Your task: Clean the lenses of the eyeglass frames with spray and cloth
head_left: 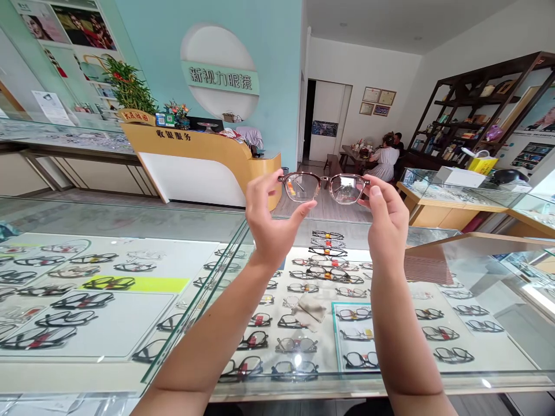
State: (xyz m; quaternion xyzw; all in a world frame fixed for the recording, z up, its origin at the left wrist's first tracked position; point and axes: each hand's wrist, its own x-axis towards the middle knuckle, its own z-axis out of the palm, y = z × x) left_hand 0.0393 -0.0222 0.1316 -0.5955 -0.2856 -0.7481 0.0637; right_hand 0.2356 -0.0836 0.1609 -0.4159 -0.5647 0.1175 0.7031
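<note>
A pair of eyeglasses (pixel 325 180) with a dark brown upper rim and clear lenses is held up in front of me, above the glass display case. My left hand (pixel 273 211) grips its left end near the hinge, the thumb stretched out below the left lens. At the other end, my right hand (pixel 388 211) pinches the frame between thumb and fingers. Below them, a crumpled pale cloth (pixel 310 312) lies among rows of glasses. Another pair of glasses (pixel 328 271), dark-framed, lies between my forearms.
The glass display case (pixel 260 388) spans the front, with several frames in its left section. A brown board (pixel 433 257) slants at the right. Beyond are a cashier counter (pixel 195 179), a side case (pixel 433 209) and dark shelves (pixel 470 104). Two people (pixel 385 159) sit at a table.
</note>
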